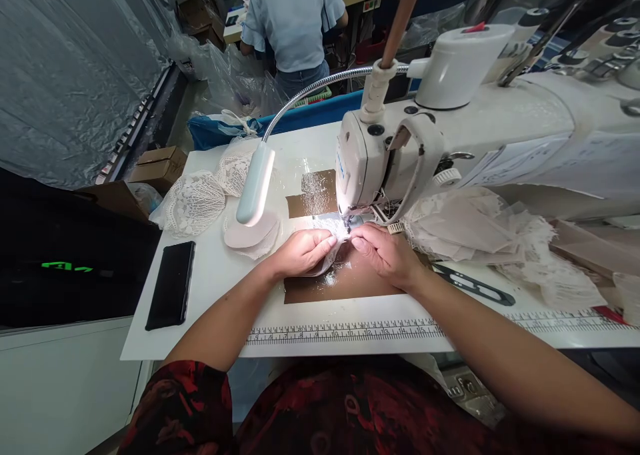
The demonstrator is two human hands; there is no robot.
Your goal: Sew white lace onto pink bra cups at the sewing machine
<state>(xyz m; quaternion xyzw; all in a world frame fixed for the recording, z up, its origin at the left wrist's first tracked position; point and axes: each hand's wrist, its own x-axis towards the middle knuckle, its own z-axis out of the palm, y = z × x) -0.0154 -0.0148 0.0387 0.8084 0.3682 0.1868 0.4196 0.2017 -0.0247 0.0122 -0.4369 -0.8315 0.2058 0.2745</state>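
Note:
My left hand and my right hand meet just below the needle of a white sewing machine. Both pinch a small piece of white lace that lies on the shiny brown plate in front of the machine head. The left hand's fingers curl over the lace from the left. Thumb and fingers of the right hand press its right edge near the presser foot. A white gooseneck lamp hangs over the table to the left of my hands.
A black phone lies at the table's left. Lace cups are piled at the back left, and cut fabric pieces under the machine arm. Black scissors lie at right, a ruler strip along the front. Another person stands behind.

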